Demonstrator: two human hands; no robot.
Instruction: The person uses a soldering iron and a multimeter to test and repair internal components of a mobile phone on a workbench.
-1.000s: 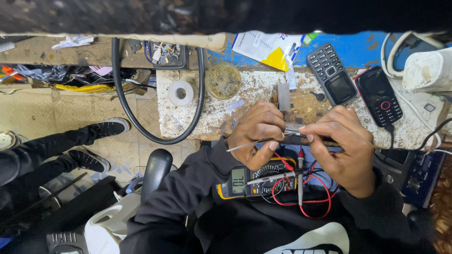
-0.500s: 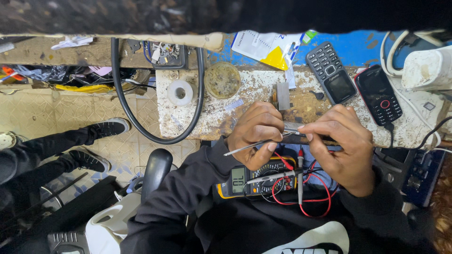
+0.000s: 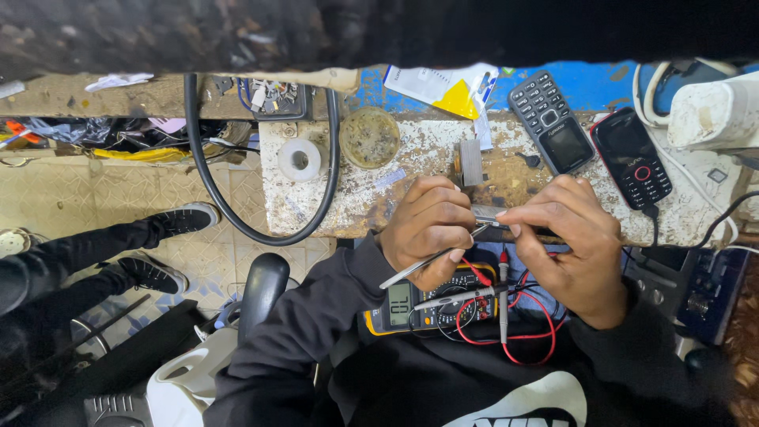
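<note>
Left to right: white tape roll [image 3: 300, 160] and round dish [image 3: 369, 137] sit on the tabletop [image 3: 332, 205] at 10 o'clock of your hands. Your left hand [image 3: 431, 228] is closed on tweezers [image 3: 431, 259], tips at the small grey part [image 3: 489, 217]. Your right hand [image 3: 573, 245] pinches that part from 3 o'clock, over the tabletop edge. Risk, as I judge it: a slip drops the part into your lap among the multimeter [image 3: 427, 300] and its red leads [image 3: 522, 316]. A white-and-yellow packet [image 3: 443, 85] lies at 12 o'clock, with two keypad phones [image 3: 589, 134] at 1 o'clock.
</note>
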